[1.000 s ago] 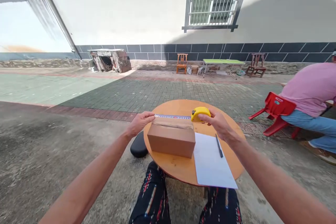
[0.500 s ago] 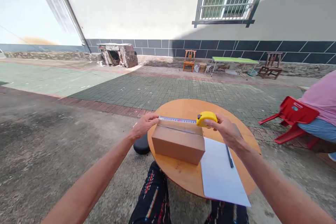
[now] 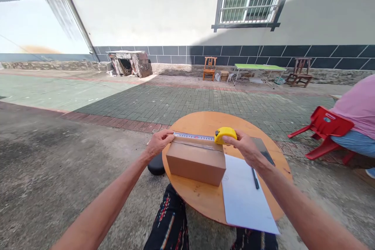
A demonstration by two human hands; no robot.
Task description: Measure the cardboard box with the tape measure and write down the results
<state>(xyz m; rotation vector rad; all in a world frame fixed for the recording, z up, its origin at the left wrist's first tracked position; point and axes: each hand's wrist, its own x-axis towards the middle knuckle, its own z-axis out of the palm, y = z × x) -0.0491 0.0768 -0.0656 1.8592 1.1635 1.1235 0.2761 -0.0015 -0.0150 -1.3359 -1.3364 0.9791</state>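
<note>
A closed brown cardboard box (image 3: 195,166) sits on a round wooden table (image 3: 202,205). Along its top, near the far edge, runs the pulled-out blade (image 3: 195,137) of a yellow tape measure (image 3: 225,135). My left hand (image 3: 159,142) is closed on the blade's end at the box's far left corner; its fingertips are partly hidden. At the far right corner, my right hand (image 3: 244,144) grips the tape measure's case. White paper (image 3: 241,197) lies right of the box, with a black pen (image 3: 255,178) on it.
A dark flat object (image 3: 263,150) lies partly behind my right forearm. Under the table's left side is a black rounded seat (image 3: 156,165). To the right, a person in pink (image 3: 359,103) sits on a red plastic chair (image 3: 331,125). A green-topped table (image 3: 259,67) stands by the wall.
The view has shifted slightly. Both hands keep hold of the tape measure across the box top, and more of the dark flat object shows behind my right forearm.
</note>
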